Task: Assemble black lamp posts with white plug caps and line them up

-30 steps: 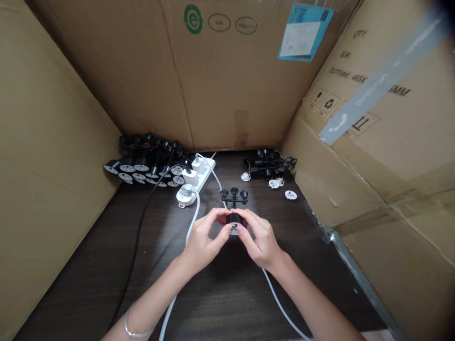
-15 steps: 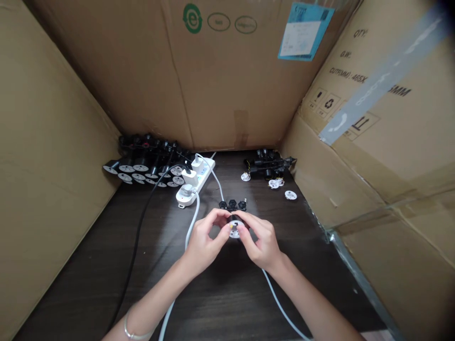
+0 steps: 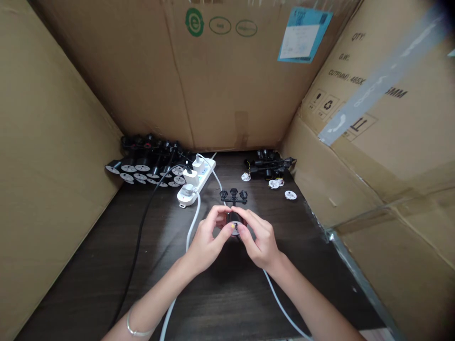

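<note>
Both hands grip a small black toy street lamp near the middle of the table. Its three lantern heads point away from me, and its round base faces me with a white disc in its end. My left hand wraps the left side of the base, thumb on the disc beside a small yellow spot. From the right, my right hand closes on the base, its thumb also pressed at the disc. Fingers cover much of the base, and the small parts on the disc are too small to make out.
Many similar black lamps with white discs are piled at the back left. A white power strip holds plugs and cables. More black lamps and a loose white disc lie back right. Cardboard walls enclose the table.
The toy street lamp has tilted, so its lantern heads show higher and more fully and the white disc looks narrower. Both hands keep their hold, and the view has shifted slightly.
</note>
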`<state>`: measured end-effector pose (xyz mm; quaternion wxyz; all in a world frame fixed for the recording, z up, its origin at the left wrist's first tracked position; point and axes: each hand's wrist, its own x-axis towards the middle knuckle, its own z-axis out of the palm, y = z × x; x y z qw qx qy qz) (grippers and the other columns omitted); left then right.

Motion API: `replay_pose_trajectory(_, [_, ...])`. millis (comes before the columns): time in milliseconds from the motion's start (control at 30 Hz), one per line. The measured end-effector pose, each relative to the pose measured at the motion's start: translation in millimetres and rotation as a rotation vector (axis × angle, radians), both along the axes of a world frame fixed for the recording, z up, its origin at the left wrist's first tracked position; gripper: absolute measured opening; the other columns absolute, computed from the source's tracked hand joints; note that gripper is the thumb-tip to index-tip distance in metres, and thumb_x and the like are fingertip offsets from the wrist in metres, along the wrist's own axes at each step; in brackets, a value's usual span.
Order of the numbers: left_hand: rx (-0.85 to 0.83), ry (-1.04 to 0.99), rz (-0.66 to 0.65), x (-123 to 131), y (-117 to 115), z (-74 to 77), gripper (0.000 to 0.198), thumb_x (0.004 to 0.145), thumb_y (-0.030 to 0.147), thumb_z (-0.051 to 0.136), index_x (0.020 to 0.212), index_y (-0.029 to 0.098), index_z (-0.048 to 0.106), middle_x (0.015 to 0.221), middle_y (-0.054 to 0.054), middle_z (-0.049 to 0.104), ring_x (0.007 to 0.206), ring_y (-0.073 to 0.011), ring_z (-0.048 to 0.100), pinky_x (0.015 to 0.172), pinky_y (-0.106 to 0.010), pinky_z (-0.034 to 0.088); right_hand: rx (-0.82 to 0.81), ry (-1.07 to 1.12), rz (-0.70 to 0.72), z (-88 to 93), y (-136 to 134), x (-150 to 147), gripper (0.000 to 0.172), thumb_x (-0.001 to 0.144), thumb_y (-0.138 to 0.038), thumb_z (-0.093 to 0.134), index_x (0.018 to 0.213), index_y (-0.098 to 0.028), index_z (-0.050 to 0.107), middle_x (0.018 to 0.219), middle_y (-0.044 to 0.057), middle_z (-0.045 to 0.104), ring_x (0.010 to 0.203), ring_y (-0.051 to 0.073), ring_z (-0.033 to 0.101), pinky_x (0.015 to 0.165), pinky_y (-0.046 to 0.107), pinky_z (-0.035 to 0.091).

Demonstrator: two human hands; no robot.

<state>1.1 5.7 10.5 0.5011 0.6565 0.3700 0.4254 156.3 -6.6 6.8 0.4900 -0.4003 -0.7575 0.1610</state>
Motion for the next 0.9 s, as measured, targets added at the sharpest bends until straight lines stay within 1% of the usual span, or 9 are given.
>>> replay_pose_trajectory(67, [-0.052,-0.042,-0.007,1.8,-0.8,1.9,0.022,0.086,0.029,0.049,0.105,0.019,0.047,0.1,-0.005,0.056,0.09,-0.0143,0.057,0.072,-0.023,0.05,0.006,0.018,-0.014,0.7,0.1,-1.3,0.031,0.086,-0.016,0.045,0.117,-0.014,0.051,0.097,0.009,0.061,0.078,0.016,0.06,0.07,0.029,0.05])
replay_pose_trajectory(167, [-0.164,-0.13,-0.041,3.4,-1.1,4.8,0.019,0.086,0.03,0.049,0.101,0.018,0.049,0.095,-0.004,0.057,0.084,-0.0137,0.059,0.067,-0.022,0.051,-0.027,0.064,-0.019,2.3,0.0,-3.4,0.028,0.086,-0.017,0.046,0.112,-0.014,0.055,0.088,0.008,0.063,0.07,0.015,0.06,0.065,0.027,0.051])
replay_pose_trajectory(233, [-0.183,-0.156,-0.043,3.8,-0.9,5.8,0.019,0.086,0.03,0.05,0.099,0.017,0.051,0.091,-0.004,0.058,0.079,-0.0128,0.059,0.064,-0.022,0.051,-0.046,0.078,-0.025,2.6,-0.1,-4.3,0.026,0.086,-0.017,0.047,0.11,-0.014,0.056,0.087,0.008,0.063,0.07,0.015,0.06,0.064,0.028,0.051])
replay_pose_trajectory(367, [-0.155,-0.166,-0.026,4.8,0.1,4.2,0.018,0.086,0.029,0.05,0.098,0.016,0.052,0.087,-0.004,0.059,0.073,-0.0109,0.058,0.062,-0.02,0.05,-0.029,0.06,-0.041,0.9,-0.8,-4.5,0.027,0.086,-0.016,0.047,0.111,-0.014,0.056,0.094,0.009,0.063,0.08,0.018,0.061,0.071,0.03,0.051])
replay_pose_trajectory(500, [-0.127,-0.139,0.002,5.3,0.6,0.4,0.018,0.086,0.029,0.049,0.099,0.017,0.052,0.087,-0.003,0.059,0.075,-0.0108,0.058,0.063,-0.019,0.05,-0.003,0.057,-0.028,-1.4,-0.5,-4.7,0.029,0.086,-0.013,0.047,0.114,-0.013,0.054,0.096,0.01,0.063,0.083,0.018,0.06,0.074,0.029,0.05])
replay_pose_trajectory(600, [-0.119,-0.113,0.031,4.0,0.8,-1.0,0.021,0.085,0.031,0.05,0.101,0.017,0.051,0.089,-0.003,0.058,0.078,-0.0126,0.058,0.062,-0.022,0.051,-0.02,0.081,-0.009,-2.8,0.4,-5.1,0.032,0.087,-0.012,0.044,0.118,-0.013,0.052,0.101,0.01,0.061,0.09,0.018,0.059,0.079,0.029,0.049])
replay_pose_trajectory(700, [-0.074,-0.05,0.051,2.3,1.2,-0.7,0.022,0.086,0.031,0.049,0.103,0.018,0.05,0.092,-0.003,0.057,0.081,-0.0128,0.057,0.067,-0.022,0.051,-0.025,0.07,0.016,-3.9,0.8,-4.7,0.035,0.088,-0.013,0.043,0.123,-0.014,0.048,0.105,0.01,0.059,0.094,0.017,0.058,0.081,0.029,0.048])
replay_pose_trajectory(800, [-0.021,-0.042,0.031,1.1,1.7,-0.4,0.019,0.087,0.03,0.046,0.104,0.02,0.048,0.093,-0.002,0.057,0.084,-0.0109,0.056,0.072,-0.02,0.048,-0.03,0.054,0.024,-3.7,0.2,-3.7,0.036,0.087,-0.015,0.045,0.123,-0.015,0.047,0.1,0.009,0.059,0.085,0.016,0.058,0.076,0.028,0.048])
replay_pose_trajectory(900, [0.006,-0.05,0.014,0.4,1.9,-1.5,0.017,0.088,0.029,0.046,0.102,0.019,0.048,0.091,-0.001,0.057,0.083,-0.0104,0.056,0.072,-0.019,0.046,-0.043,0.062,0.027,-3.0,-1.0,-3.6,0.032,0.087,-0.017,0.046,0.118,-0.015,0.049,0.092,0.007,0.059,0.074,0.014,0.056,0.069,0.027,0.047])
